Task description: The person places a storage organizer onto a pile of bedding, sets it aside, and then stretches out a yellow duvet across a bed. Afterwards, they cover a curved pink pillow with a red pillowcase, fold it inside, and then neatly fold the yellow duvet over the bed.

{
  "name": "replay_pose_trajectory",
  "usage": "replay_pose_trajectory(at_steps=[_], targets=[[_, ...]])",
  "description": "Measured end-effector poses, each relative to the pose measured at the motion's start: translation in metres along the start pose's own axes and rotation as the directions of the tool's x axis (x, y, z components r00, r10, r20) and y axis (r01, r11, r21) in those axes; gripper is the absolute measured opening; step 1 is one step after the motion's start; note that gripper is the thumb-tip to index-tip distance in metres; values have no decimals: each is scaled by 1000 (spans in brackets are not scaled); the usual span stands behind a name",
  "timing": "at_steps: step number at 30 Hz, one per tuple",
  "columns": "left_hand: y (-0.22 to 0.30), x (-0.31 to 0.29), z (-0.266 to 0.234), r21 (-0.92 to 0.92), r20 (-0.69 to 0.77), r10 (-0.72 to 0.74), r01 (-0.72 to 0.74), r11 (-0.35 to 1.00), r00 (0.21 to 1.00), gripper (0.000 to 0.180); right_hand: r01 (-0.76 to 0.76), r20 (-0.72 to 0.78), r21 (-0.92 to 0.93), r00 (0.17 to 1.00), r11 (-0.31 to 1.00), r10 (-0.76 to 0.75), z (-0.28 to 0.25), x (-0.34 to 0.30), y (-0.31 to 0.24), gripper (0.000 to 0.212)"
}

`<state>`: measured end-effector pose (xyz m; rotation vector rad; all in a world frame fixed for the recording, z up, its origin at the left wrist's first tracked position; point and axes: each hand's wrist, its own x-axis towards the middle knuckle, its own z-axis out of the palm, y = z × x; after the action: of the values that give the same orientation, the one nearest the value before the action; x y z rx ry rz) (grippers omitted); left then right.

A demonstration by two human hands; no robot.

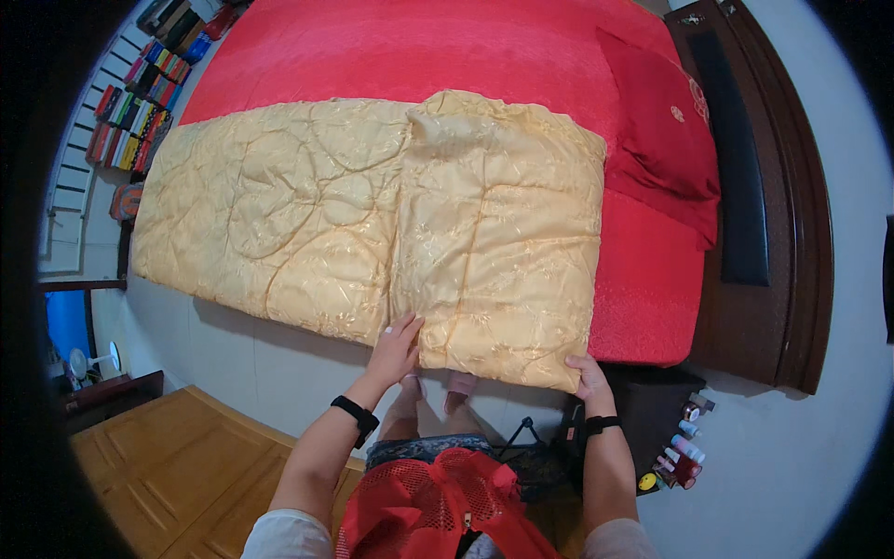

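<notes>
A pale yellow quilt (279,210) with stitched curves lies lengthwise along the bed, its right part folded over into a thicker layer (521,224). My right hand (589,377) grips the near right corner of this folded layer, thumb and fingers closed on the cloth. At the near edge, where the fold ends, my left hand (399,349) rests with its fingers stretched out on the quilt. Its fingertips touch the fabric, and what lies beneath its palm is hidden.
A red bed sheet (400,51) covers the bed. Beside the dark headboard (792,205) lies a red pillow (661,140). A dark bedside cabinet (643,410) with bottles stands at near right. Books (140,102) are stacked at far left; a wooden cabinet (196,475) is behind me.
</notes>
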<state>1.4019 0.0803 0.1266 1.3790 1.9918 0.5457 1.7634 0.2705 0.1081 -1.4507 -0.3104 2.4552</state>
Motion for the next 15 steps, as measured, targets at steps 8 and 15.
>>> replay_pose_trajectory(at_steps=[8, 15], targets=[[-49, 21, 11, -422, 3, 162, -145, 895, 987, 53, 245, 362, -182, 917, 952, -167, 188, -44, -9, 76], [-137, -22, -13, -947, 285, -91, 265, -179, 954, 47, 458, 479, -412, 844, 788, -240, 387, -37, 77, 74]])
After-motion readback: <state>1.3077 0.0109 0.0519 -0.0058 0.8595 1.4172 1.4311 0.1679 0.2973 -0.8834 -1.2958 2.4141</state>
